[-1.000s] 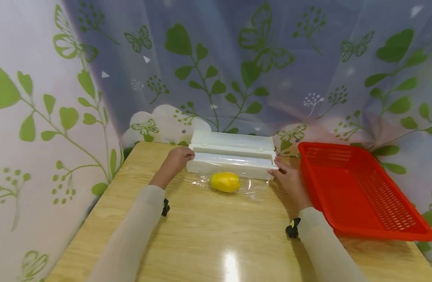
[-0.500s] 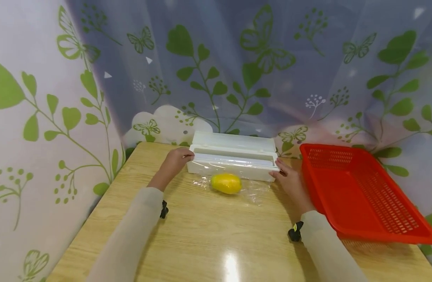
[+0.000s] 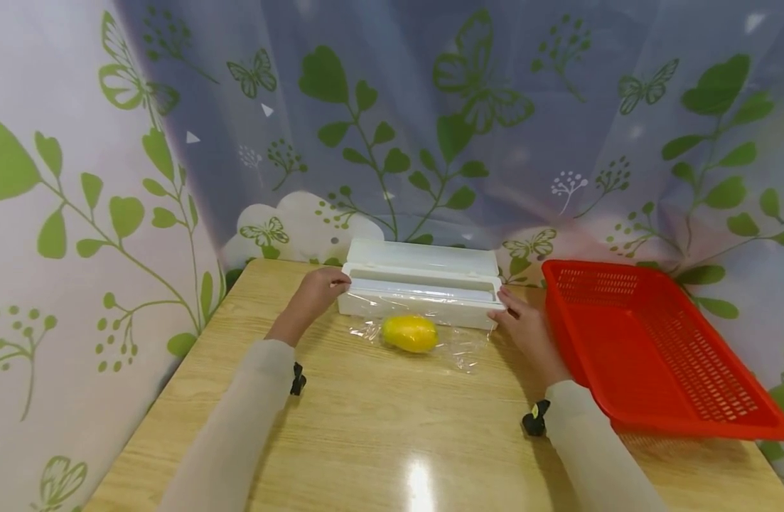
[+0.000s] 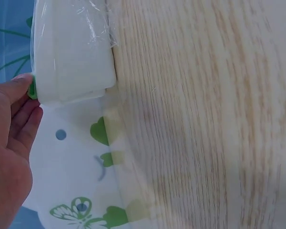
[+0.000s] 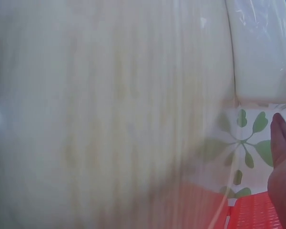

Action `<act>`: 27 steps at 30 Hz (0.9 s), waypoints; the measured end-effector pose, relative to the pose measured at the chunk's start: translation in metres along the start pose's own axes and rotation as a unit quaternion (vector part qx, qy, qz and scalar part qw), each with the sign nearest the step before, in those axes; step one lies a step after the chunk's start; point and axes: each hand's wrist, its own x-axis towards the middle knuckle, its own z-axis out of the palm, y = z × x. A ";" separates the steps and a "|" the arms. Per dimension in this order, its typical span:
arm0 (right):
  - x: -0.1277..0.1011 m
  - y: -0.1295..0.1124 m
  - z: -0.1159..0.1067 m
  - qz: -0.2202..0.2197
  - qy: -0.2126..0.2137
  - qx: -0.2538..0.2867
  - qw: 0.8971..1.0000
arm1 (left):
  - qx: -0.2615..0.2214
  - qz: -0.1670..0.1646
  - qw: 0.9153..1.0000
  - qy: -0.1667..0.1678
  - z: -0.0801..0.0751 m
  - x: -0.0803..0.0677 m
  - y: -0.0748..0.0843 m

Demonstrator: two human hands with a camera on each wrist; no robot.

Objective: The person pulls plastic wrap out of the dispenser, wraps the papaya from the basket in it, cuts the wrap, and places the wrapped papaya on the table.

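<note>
Two ends of white film dispenser (image 3: 420, 291), long axis across table (image 3: 366, 427), met by hands: left hand (image 3: 315, 295) pinching left end, right hand (image 3: 526, 328) touching right end, fingers fairly straight. Lay between them, just nearer: yellow fruit (image 3: 409, 333) on clear film (image 3: 458, 345).

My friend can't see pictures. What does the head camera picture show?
Two hands, left hand and right hand, touch the ends of a white cling film box on a wooden table. A yellow fruit lies on clear film before it, beside a red basket.
</note>
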 end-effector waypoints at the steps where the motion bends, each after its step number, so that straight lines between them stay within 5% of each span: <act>1: -0.001 -0.001 0.000 0.001 -0.003 0.001 1.000 | 0.004 -0.004 1.000 -0.008 0.001 0.000 0.001; 7: -0.002 -0.004 0.000 -0.010 0.010 0.007 1.000 | 0.051 0.016 0.998 -0.040 0.007 0.001 0.007; 17: -0.007 -0.008 0.005 -0.045 0.027 -0.002 0.999 | 0.094 0.047 0.994 -0.023 0.014 0.004 0.010; 27: -0.009 -0.011 0.010 -0.124 0.102 -0.027 0.987 | 0.094 0.060 0.994 0.004 0.011 0.002 0.014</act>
